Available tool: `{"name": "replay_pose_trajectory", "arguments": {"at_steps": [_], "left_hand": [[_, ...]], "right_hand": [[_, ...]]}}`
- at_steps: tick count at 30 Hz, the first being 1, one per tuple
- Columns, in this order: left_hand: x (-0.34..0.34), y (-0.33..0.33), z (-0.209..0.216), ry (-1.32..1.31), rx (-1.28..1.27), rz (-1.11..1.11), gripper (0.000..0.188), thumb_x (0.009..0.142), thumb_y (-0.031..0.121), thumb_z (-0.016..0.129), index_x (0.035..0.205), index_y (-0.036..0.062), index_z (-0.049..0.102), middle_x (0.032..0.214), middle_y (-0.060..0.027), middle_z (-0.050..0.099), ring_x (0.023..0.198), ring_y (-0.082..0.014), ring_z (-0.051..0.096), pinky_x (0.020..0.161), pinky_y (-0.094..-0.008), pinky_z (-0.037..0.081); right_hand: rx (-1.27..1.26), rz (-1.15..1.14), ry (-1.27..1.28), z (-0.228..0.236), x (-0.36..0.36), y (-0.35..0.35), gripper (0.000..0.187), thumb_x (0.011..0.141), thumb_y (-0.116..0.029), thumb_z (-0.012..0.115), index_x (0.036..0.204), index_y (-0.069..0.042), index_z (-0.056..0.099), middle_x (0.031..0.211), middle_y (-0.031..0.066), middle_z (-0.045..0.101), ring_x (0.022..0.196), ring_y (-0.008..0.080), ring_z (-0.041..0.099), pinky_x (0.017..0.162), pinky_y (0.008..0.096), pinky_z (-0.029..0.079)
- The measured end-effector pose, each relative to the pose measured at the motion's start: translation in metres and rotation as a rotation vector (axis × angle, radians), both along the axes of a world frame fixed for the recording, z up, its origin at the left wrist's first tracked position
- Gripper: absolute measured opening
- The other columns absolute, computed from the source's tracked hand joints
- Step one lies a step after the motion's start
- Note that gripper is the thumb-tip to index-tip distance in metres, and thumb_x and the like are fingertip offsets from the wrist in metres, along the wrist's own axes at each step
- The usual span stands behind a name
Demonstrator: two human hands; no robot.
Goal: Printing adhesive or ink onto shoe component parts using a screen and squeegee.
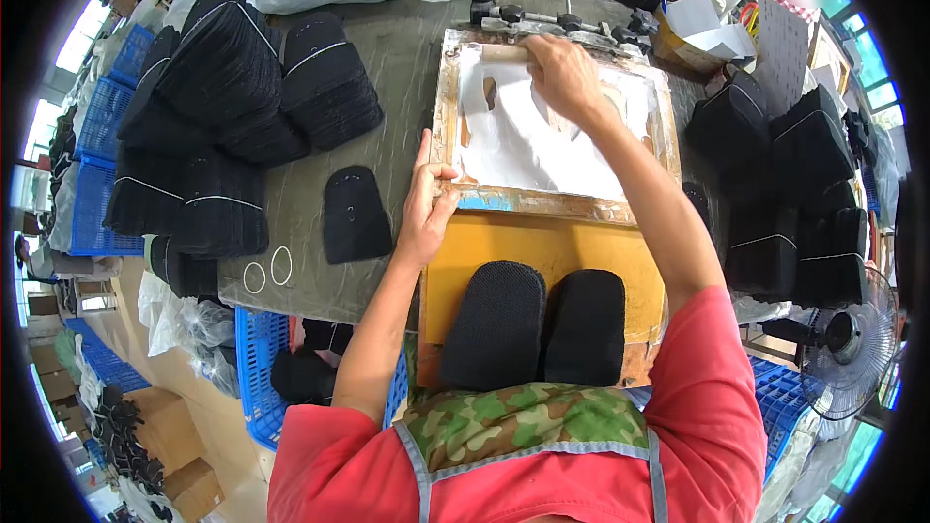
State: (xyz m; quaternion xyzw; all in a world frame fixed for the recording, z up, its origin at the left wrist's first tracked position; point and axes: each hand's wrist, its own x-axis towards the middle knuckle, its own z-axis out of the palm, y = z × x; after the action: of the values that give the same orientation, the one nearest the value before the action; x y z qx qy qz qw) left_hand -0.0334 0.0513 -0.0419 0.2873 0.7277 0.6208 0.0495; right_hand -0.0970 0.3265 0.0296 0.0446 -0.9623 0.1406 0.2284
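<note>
On the grey table (305, 194), beyond two black pads (494, 324), I log the frame (572, 204) lying over a yellow board (465, 244); whatever lies beneath its white screen (557, 163) is hidden. Left hand (426, 203) pinches the near left corner, forefinger straight. Right hand (569, 76) curls round a wood bar (506, 54) inside the far edge; I cannot make out every fingertip. Right forearm (664, 203) blocks the frame's right part. Apron (528, 426) meets the pads' near ends.

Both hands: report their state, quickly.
Left hand: holding the brown-stained rectangular wooden frame at its lower-left corner.
Right hand: closed on the pale, rounded, wood-coloured bar.
</note>
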Motion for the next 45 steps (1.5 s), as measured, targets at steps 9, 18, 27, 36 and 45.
{"name": "replay_pose_trajectory", "arguments": {"at_steps": [9,18,27,36,45], "left_hand": [[0.004,-0.013,-0.009,-0.056,0.068,0.005,0.018,0.09,0.01,0.048,0.108,0.0036,0.05,0.163,-0.0213,0.012,0.147,-0.0275,0.022,0.115,-0.0387,0.024],[-0.001,-0.01,-0.013,0.026,0.054,0.018,0.017,0.091,0.01,0.05,0.107,0.0035,0.052,0.161,-0.0255,0.015,0.143,-0.0283,0.032,0.109,-0.0389,0.033],[0.001,-0.01,-0.007,-0.031,0.054,-0.028,0.018,0.091,0.008,0.049,0.108,0.0041,0.052,0.162,-0.0247,0.012,0.149,-0.0304,0.017,0.117,-0.0402,0.017],[0.003,-0.016,0.047,-0.068,0.249,0.011,0.038,0.102,0.034,0.042,0.11,0.0005,0.057,0.157,-0.0264,0.026,0.147,-0.0317,0.024,0.119,-0.0441,0.014],[-0.054,-0.002,0.146,0.254,0.086,0.036,0.047,0.106,0.035,0.034,0.139,0.0025,0.043,0.151,-0.0183,0.04,0.141,-0.0248,0.037,0.117,-0.04,0.025]], "right_hand": [[0.189,0.103,-0.469,0.048,0.098,0.052,0.03,0.073,-0.003,0.07,0.103,-0.007,0.069,0.094,0.0128,0.07,0.091,0.033,0.066,0.083,0.0436,0.052],[0.022,-0.128,-0.058,-0.006,0.12,0.061,0.024,0.076,0.0,0.059,0.097,-0.009,0.068,0.089,0.0109,0.064,0.095,0.0329,0.058,0.084,0.0419,0.046],[0.044,-0.109,-0.006,0.034,0.095,0.069,0.024,0.073,-0.008,0.061,0.097,-0.003,0.065,0.088,0.017,0.065,0.088,0.0387,0.061,0.081,0.0461,0.048],[-0.235,-0.042,0.232,0.1,0.095,0.1,0.032,0.08,-0.017,0.068,0.11,-0.007,0.069,0.108,0.0106,0.07,0.102,0.0256,0.067,0.091,0.0363,0.051],[-0.356,0.273,-0.367,0.078,0.189,0.056,0.01,0.084,-0.003,0.065,0.091,0.001,0.07,0.093,0.0136,0.072,0.087,0.0281,0.07,0.08,0.0367,0.054]]}}
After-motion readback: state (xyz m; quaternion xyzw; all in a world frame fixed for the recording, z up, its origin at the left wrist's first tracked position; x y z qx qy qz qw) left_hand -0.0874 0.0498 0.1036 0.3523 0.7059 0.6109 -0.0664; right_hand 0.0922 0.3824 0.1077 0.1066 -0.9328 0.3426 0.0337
